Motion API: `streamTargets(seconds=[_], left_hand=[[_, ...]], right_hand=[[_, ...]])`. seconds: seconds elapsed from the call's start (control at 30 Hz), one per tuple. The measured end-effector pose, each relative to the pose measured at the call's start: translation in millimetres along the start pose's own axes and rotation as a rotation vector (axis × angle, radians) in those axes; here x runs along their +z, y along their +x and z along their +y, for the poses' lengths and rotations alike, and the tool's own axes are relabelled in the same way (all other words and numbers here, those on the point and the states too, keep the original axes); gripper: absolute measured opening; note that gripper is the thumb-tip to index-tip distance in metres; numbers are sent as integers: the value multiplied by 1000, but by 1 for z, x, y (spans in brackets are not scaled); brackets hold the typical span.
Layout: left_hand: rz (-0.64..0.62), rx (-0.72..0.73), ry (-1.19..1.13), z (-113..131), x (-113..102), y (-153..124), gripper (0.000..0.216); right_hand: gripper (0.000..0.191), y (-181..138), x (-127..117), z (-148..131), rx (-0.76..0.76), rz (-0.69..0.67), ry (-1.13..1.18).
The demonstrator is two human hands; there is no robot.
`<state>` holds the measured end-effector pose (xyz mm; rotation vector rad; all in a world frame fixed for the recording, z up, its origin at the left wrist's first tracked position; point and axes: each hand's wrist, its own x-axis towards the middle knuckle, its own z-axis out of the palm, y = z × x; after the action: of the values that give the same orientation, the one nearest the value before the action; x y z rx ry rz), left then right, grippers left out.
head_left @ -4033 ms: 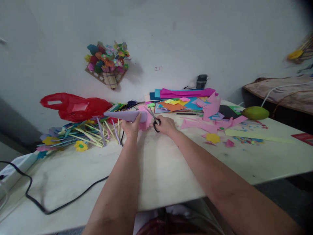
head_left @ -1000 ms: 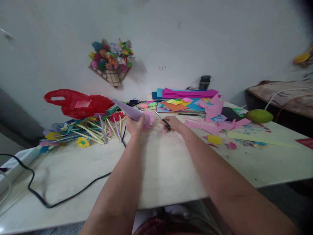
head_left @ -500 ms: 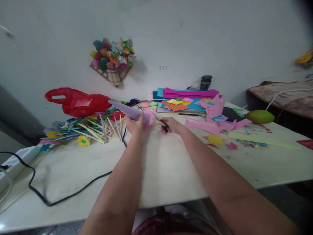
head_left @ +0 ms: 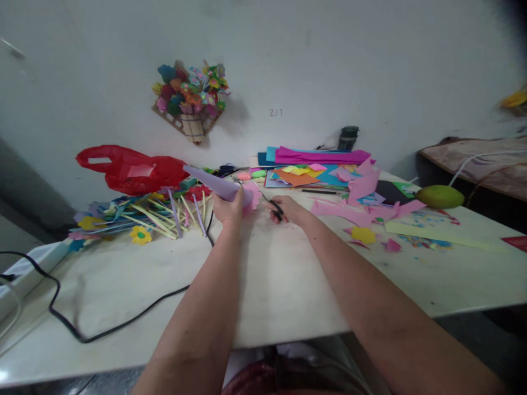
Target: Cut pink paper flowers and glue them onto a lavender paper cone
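My left hand point(head_left: 229, 208) is closed on a lilac paper cone point(head_left: 220, 186), its narrow tip pointing up and to the left. At the cone's right end, a pink scalloped paper piece point(head_left: 254, 196) shows against it. My right hand point(head_left: 287, 208) grips black-handled scissors point(head_left: 276, 208), their blades pointing up and left toward the pink piece. Whether the blades touch the paper I cannot tell. Both hands are above the middle of the white table point(head_left: 284, 285).
Paper flowers and strips point(head_left: 156, 216) lie left, before a red plastic bag point(head_left: 132, 170). A black cable point(head_left: 82, 336) crosses the left side. Coloured sheets point(head_left: 296, 176) are stacked behind; pink scraps point(head_left: 362, 186) and a green mango-like fruit point(head_left: 439, 196) lie right.
The view has shifted very slightly. Both hands keep their places, with the paper cone and the scissors still held.
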<state>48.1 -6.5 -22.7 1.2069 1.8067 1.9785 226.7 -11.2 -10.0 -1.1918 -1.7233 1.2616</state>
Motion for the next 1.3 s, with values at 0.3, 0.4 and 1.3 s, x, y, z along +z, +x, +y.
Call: streamTargets(seconds=[0.3,0.4,1.3], left_hand=[[27,33,50,-2,0,0,55],[24,35,70,0,-1,0,52],[79,81,-28,1,-2,0,46]], right_hand=[[27,2,2,1,-4,17,-20],[27,1,2,1,1,22,-21],[27,3,1,3,-6,8,72]])
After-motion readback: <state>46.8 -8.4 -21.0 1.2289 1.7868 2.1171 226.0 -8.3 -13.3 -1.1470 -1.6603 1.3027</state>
